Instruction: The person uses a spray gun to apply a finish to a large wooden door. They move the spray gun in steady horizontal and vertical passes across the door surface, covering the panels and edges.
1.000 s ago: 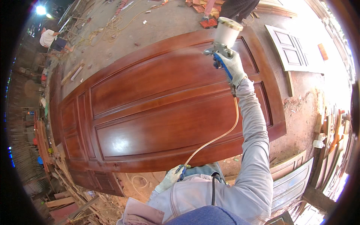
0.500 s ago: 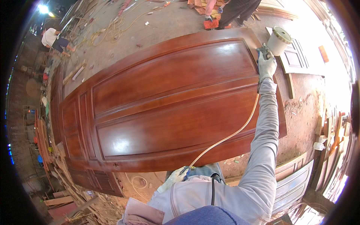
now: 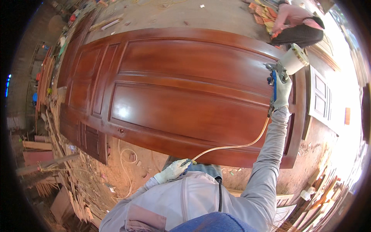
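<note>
A glossy reddish-brown panelled wooden door (image 3: 166, 112) lies flat in front of me. Over its right end, my gloved right hand (image 3: 284, 88) grips a spray gun (image 3: 274, 87) with a blue handle side and a whitish paint cup (image 3: 293, 60) tilted to the right. From the gun's base a yellowish air hose (image 3: 235, 146) curves down across the door to my body. My gloved left hand (image 3: 176, 170) is closed around that hose near the door's front edge.
Beyond the door's far right corner a person in a pink top (image 3: 295, 21) bends low. Smaller dark door panels (image 3: 92, 141) lie at the left. A pale panel (image 3: 322, 96) and stacked wood strips (image 3: 320, 201) are at the right. Loose hose (image 3: 123, 162) lies on the ground.
My view has shifted, so the door sits differently in it. The spray gun has come nearer to me, turning so its blue side shows. My left hand keeps its hold on the hose.
</note>
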Demonstrator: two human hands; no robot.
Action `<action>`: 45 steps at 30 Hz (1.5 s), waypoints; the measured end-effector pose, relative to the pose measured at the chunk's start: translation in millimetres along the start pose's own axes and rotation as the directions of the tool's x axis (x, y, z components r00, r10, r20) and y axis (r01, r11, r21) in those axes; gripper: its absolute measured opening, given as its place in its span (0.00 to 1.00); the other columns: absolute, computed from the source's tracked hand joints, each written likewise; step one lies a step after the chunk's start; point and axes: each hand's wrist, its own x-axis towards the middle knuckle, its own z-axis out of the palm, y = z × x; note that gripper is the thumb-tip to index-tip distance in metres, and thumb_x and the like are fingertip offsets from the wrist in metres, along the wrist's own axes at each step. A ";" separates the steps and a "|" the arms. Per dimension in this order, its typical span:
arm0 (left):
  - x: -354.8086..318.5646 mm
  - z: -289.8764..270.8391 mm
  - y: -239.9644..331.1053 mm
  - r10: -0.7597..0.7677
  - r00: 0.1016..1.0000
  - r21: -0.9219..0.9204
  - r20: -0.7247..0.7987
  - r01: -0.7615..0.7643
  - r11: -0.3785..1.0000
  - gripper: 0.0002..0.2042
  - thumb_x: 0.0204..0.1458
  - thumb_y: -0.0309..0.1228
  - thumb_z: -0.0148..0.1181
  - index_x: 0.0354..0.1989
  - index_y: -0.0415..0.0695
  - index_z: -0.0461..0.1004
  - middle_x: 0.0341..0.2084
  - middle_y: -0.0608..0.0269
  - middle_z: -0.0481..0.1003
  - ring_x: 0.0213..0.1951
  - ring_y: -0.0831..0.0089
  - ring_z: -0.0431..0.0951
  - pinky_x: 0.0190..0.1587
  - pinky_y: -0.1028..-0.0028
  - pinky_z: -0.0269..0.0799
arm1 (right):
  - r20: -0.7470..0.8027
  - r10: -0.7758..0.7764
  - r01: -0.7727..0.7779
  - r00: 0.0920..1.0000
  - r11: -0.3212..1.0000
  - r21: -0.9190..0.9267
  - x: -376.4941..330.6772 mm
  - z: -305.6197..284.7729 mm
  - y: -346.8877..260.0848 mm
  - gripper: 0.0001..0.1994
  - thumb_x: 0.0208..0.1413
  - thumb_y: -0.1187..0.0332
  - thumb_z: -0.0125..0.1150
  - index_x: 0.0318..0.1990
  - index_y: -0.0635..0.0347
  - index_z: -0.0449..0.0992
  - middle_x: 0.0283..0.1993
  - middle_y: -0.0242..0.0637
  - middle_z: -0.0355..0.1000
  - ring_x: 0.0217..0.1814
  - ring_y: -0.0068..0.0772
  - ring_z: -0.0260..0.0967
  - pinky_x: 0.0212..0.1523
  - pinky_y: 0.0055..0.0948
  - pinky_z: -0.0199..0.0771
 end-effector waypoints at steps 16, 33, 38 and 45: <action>-82.3 -42.9 -61.2 -0.487 0.871 -0.365 0.068 0.476 0.800 0.17 0.62 0.35 0.50 0.53 0.38 0.72 0.42 0.46 0.77 0.46 0.53 0.76 0.50 0.63 0.71 | 0.298 0.174 -0.229 0.938 0.960 0.159 -185.2 72.5 -72.4 0.12 0.59 0.72 0.61 0.48 0.66 0.75 0.33 0.35 0.75 0.28 0.22 0.71 0.27 0.20 0.70; -101.3 -33.0 -98.2 -0.063 0.998 0.107 -0.029 0.066 0.992 0.18 0.63 0.39 0.48 0.51 0.38 0.74 0.46 0.47 0.76 0.49 0.50 0.75 0.52 0.59 0.70 | 0.394 0.170 -0.234 0.903 0.965 0.121 -305.5 105.3 -81.6 0.14 0.60 0.75 0.59 0.53 0.67 0.74 0.35 0.35 0.77 0.32 0.20 0.74 0.32 0.21 0.73; -106.9 -36.6 -83.1 -0.185 0.978 0.034 -0.101 0.189 0.981 0.16 0.64 0.37 0.48 0.50 0.38 0.74 0.45 0.48 0.76 0.47 0.50 0.76 0.49 0.59 0.71 | 0.338 0.128 -0.162 0.932 0.984 0.074 -294.1 124.7 -84.0 0.12 0.59 0.70 0.62 0.49 0.64 0.76 0.34 0.32 0.77 0.30 0.18 0.74 0.28 0.17 0.68; -122.4 -44.9 -101.9 -0.238 0.968 -0.085 -0.084 0.231 0.969 0.19 0.62 0.39 0.50 0.53 0.37 0.73 0.50 0.44 0.74 0.51 0.48 0.74 0.52 0.58 0.70 | 0.151 0.017 0.015 0.988 0.978 -0.210 -293.1 131.7 -92.4 0.19 0.61 0.78 0.55 0.59 0.63 0.72 0.49 0.31 0.77 0.39 0.16 0.72 0.35 0.20 0.77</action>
